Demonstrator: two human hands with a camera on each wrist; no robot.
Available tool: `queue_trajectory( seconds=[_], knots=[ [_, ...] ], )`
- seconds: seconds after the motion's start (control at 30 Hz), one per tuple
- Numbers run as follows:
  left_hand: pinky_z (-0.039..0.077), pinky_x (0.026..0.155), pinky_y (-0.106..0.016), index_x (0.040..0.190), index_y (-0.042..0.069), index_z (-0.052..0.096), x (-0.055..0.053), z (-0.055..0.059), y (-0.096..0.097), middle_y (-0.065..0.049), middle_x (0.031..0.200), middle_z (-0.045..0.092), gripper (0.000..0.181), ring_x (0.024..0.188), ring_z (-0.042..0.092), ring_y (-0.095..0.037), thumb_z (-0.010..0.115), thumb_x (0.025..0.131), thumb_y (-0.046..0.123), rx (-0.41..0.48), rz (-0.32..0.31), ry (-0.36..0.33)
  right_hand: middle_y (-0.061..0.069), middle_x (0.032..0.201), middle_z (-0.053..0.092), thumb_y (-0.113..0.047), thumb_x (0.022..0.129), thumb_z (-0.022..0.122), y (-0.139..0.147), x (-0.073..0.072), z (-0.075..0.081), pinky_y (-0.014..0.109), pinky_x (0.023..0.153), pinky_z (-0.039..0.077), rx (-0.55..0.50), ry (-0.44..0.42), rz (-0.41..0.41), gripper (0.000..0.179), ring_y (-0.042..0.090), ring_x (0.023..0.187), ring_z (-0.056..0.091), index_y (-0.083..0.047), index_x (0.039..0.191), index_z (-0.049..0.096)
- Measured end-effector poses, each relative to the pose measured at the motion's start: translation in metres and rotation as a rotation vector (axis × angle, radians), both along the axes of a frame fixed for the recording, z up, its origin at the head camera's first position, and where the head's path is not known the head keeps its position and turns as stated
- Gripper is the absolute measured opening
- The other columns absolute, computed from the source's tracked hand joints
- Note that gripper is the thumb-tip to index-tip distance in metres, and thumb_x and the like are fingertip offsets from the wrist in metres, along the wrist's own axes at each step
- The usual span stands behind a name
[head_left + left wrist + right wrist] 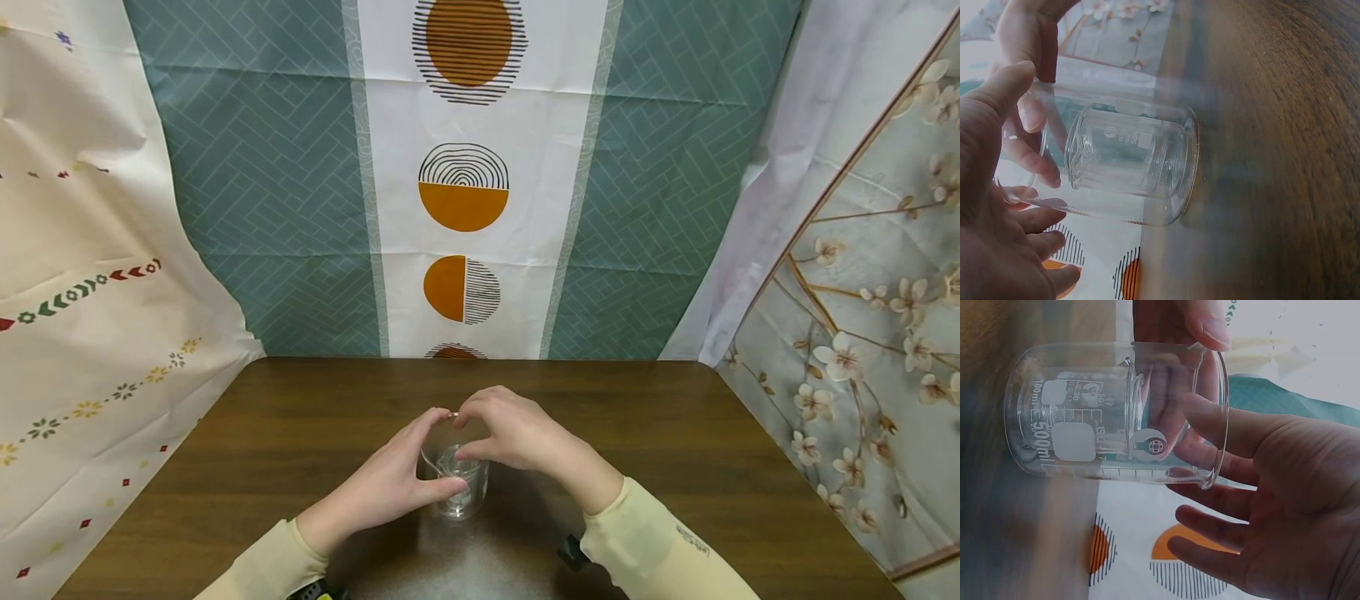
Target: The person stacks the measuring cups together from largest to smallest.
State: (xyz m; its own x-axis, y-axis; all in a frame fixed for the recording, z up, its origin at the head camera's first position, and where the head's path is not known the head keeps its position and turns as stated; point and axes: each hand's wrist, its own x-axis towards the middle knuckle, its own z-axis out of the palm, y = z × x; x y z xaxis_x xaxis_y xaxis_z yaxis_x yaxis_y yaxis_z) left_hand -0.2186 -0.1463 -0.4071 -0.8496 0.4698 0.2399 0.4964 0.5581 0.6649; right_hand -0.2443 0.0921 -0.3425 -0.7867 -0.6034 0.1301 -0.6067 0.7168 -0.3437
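A clear glass beaker (pixel 459 512) marked 500ml stands upright on the table, with a smaller glass beaker (pixel 1124 147) nested inside it. Further glass edges show within the smaller one, but overlapping layers hide how many pieces there are. My left hand (pixel 393 479) holds the large beaker near its rim, thumb on the near side and forefinger across from it, other fingers spread. At the mouth's right side is my right hand (pixel 517 429), its thumb and forefinger reaching over the rim (pixel 1224 394), with no grip on glass visible. Its remaining fingers extend loosely.
The brown wooden table (pixel 300 408) meets a green and white patterned cloth (pixel 285 208) at its back edge. Cream cloth (pixel 97 333) hangs on the left, flowered cloth (pixel 847 400) on the right.
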Motion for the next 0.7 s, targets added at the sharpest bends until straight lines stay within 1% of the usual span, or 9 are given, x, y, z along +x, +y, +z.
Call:
queue_trajectory(
  seconds=[0.2,0.4,0.57,0.7],
  knots=[
    [0.045,0.118,-0.061,0.161,0.021,0.044,0.000,0.000,0.000,-0.010,0.162,0.053,0.093,0.150,0.051,-0.035,0.086,0.090,0.064,0.001,0.002,-0.013,-0.004,0.131,0.073,-0.032,0.093,0.093,0.001,0.005,-0.001,0.051,0.105,0.056,-0.020,0.015,-0.013,0.032,0.023,0.134,0.060,-0.020,0.120,0.081],
    [0.046,0.117,-0.061,0.161,0.021,0.044,0.001,0.000,0.000,-0.009,0.162,0.052,0.093,0.149,0.051,-0.034,0.086,0.090,0.064,-0.008,0.003,-0.011,-0.002,0.135,0.073,-0.033,0.095,0.091,0.003,0.008,-0.004,0.052,0.107,0.055,-0.038,0.040,-0.017,0.036,0.024,0.137,0.060,-0.016,0.124,0.081],
    [0.046,0.117,-0.060,0.160,0.020,0.045,0.001,0.001,0.001,-0.007,0.161,0.053,0.091,0.149,0.051,-0.033,0.087,0.091,0.062,-0.008,-0.002,0.002,-0.004,0.135,0.073,-0.037,0.097,0.089,0.006,0.010,-0.005,0.050,0.108,0.055,-0.061,0.074,-0.021,0.039,0.023,0.138,0.059,-0.017,0.128,0.079],
    [0.046,0.118,-0.060,0.160,0.018,0.046,0.000,0.002,0.002,-0.008,0.160,0.054,0.090,0.149,0.052,-0.034,0.086,0.092,0.062,0.001,-0.012,0.017,-0.003,0.135,0.073,-0.039,0.098,0.087,0.009,0.011,-0.006,0.050,0.108,0.055,-0.076,0.104,-0.016,0.040,0.023,0.138,0.059,-0.017,0.131,0.078]
  ],
)
